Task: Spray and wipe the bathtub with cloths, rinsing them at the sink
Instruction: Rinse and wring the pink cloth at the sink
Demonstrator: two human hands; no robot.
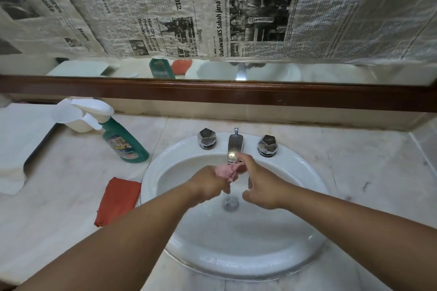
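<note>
Marble worktop (71, 184), sink (307, 172) centre, pink cloth (227, 171) at basin 12 o'clock under spout (234, 149). left hand (208, 184) grips one end, right hand (262, 186) pinches other. Advice: twist hard, wring over drain (230, 203).

The upper half of the frame is covered by newspaper sheets (212, 7), which are stuck over a mirror (331, 73). Only a narrow strip of glass is left bare at their lower edge. Under it a dark brown wooden frame (212, 92) is seen from left to right. Below, a beige wall strip (260, 117) is met by a pale marble countertop (59, 184).
</note>
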